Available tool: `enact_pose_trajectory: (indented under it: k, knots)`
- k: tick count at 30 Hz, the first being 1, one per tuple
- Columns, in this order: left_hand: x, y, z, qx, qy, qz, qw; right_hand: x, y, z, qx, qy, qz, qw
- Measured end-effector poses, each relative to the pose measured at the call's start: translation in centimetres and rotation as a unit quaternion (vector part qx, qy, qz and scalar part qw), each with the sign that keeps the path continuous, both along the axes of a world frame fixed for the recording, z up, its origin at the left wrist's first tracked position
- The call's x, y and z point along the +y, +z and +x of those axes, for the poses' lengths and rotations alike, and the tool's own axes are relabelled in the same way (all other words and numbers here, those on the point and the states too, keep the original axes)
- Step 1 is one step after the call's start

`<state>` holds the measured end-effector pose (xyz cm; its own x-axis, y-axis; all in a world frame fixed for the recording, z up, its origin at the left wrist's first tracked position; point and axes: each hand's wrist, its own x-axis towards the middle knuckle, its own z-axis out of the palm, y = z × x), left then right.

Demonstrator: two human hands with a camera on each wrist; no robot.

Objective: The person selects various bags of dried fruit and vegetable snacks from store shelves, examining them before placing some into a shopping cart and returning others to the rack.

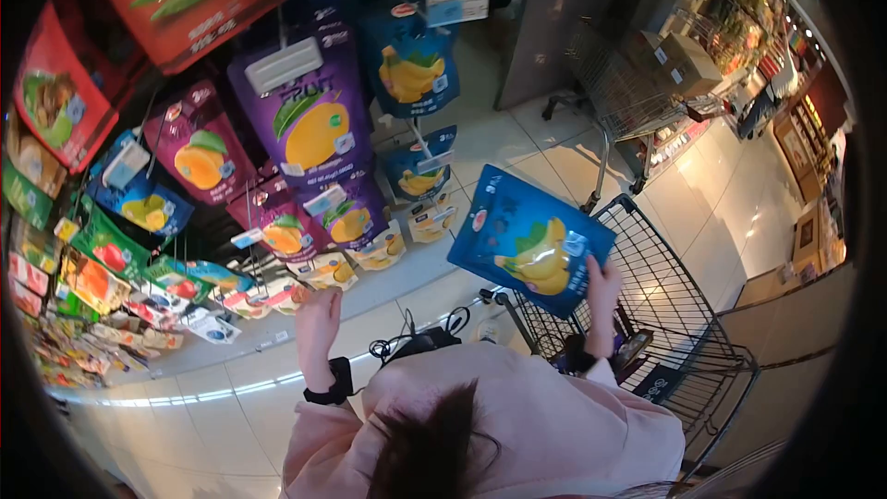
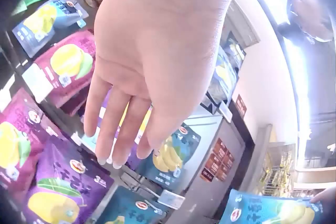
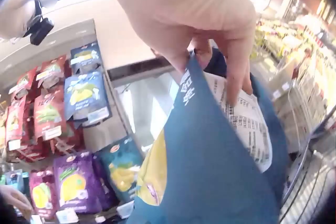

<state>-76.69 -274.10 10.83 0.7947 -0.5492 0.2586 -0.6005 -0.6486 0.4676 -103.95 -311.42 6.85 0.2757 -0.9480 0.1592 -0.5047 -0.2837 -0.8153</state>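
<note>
My right grip [image 1: 605, 288] pinches the bag [image 1: 531, 254] at one edge, the cart [image 1: 723, 340] below it; my left grip [image 1: 317, 328], released, is near the display packets [image 1: 323, 143]. Held by so little, the bag could twist loose.

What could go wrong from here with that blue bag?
The right hand pinches the blue bag by its edge, so it might slip and drop to the floor or into the cart. The left hand looks close to the hanging bags and could perhaps knock one loose.
</note>
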Motion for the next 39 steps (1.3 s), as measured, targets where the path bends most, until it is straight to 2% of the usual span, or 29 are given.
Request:
enact_pose_trajectory:
  k: [1, 3, 4, 5, 7, 8, 10, 13, 14, 18, 21, 27, 28, 31, 36, 39]
  knots:
    - [1.2, -0.3, 0.2, -0.005, 0.012, -0.003, 1.0, 0.8, -0.6, 1.7, 0.018, 0.014, 0.002, 1.0]
    - [3.1, -0.9, 0.3, 0.002, 0.049, -0.004, 0.999, 2.0, -2.3, 4.7, -0.044, 0.018, 0.026, 0.999]
    - [4.0, -0.9, 0.1, 0.007, 0.073, -0.005, 0.997, 2.0, -3.3, 5.8, 0.019, 0.009, 0.034, 0.999]
    - [4.9, -1.0, -0.2, 0.015, 0.097, -0.003, 0.995, 2.3, -4.0, 6.7, 0.002, 0.015, 0.028, 1.0]
    - [6.9, -1.4, -0.6, 0.012, 0.112, -0.044, 0.993, -1.4, -12.4, 7.3, 0.035, -0.014, 0.093, 0.995]
    - [7.8, -1.4, -1.0, 0.017, 0.125, -0.047, 0.991, -0.8, -12.5, 7.9, -0.052, -0.018, 0.165, 0.985]
    - [9.6, -1.6, -1.6, 0.017, 0.146, -0.054, 0.988, 0.8, -11.8, 10.5, -0.22, -0.025, 0.306, 0.926]
    - [12.2, -1.9, -2.5, 0.071, 0.175, -0.021, 0.982, 1.7, -11.6, 12.6, -0.245, -0.052, 0.381, 0.89]
    - [12.9, -2.2, -2.8, 0.064, 0.182, -0.028, 0.981, 1.5, -12.5, 13.2, -0.3, -0.048, 0.399, 0.865]
    - [15.3, -2.8, -3.3, 0.047, 0.214, -0.025, 0.975, 1.6, -14.3, 15.5, -0.319, -0.031, 0.42, 0.849]
    - [16.3, -2.9, -3.5, 0.057, 0.229, -0.022, 0.971, 1.6, -16.6, 16.2, -0.333, -0.055, 0.438, 0.833]
    - [17.7, -3.7, -3.3, 0.059, 0.237, -0.012, 0.97, 3.4, -19.8, 16.7, -0.354, -0.049, 0.513, 0.78]
    - [17.8, -3.8, -3.3, 0.063, 0.237, -0.005, 0.969, 4.1, -19.8, 16.7, -0.331, -0.059, 0.511, 0.791]
    - [17.9, -4.2, -2.9, 0.069, 0.233, -0.003, 0.97, 5.1, -22.2, 17.0, -0.382, -0.034, 0.526, 0.759]
    - [17.9, -3.6, -2.2, 0.099, 0.229, 0.001, 0.968, 7.3, -21.7, 18.5, -0.353, -0.063, 0.533, 0.767]
    - [17.9, -3.5, -2.1, 0.114, 0.232, 0.008, 0.966, 8.2, -22.4, 18.6, -0.365, -0.039, 0.512, 0.776]
